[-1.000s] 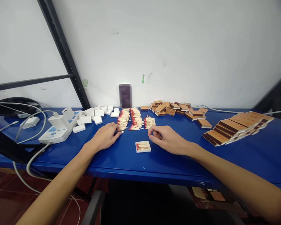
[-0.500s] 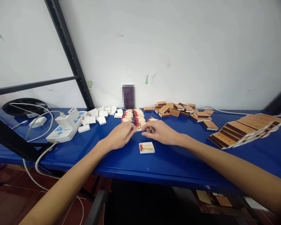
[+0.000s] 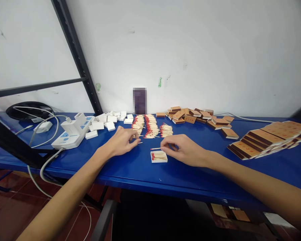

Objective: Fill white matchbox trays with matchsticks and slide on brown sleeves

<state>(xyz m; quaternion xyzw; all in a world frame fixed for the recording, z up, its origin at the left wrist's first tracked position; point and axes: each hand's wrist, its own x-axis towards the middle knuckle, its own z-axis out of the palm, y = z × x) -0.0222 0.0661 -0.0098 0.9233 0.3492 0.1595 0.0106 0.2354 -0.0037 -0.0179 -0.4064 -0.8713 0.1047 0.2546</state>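
My right hand point(image 3: 184, 149) pinches a red-tipped match point(image 3: 155, 148) just above an open white matchbox tray point(image 3: 159, 156) that holds a few matches. My left hand point(image 3: 121, 142) rests on the blue table point(image 3: 195, 182) with its fingers curled, pinching a match at the near end of the match rows. Rows of loose matches point(image 3: 150, 125) lie just beyond both hands.
Empty white trays point(image 3: 107, 120) lie at the back left beside a white power strip point(image 3: 70, 134) with cables. Brown matchbox sleeves point(image 3: 195, 117) are piled at the back. Flat stacked sleeves point(image 3: 266, 137) lie on the right. A black metal frame point(image 3: 75, 57) leans at the left.
Both hands drew back from the match rows. My right hand now carries one match over the white tray, and my left hand has pulled a little to the left.
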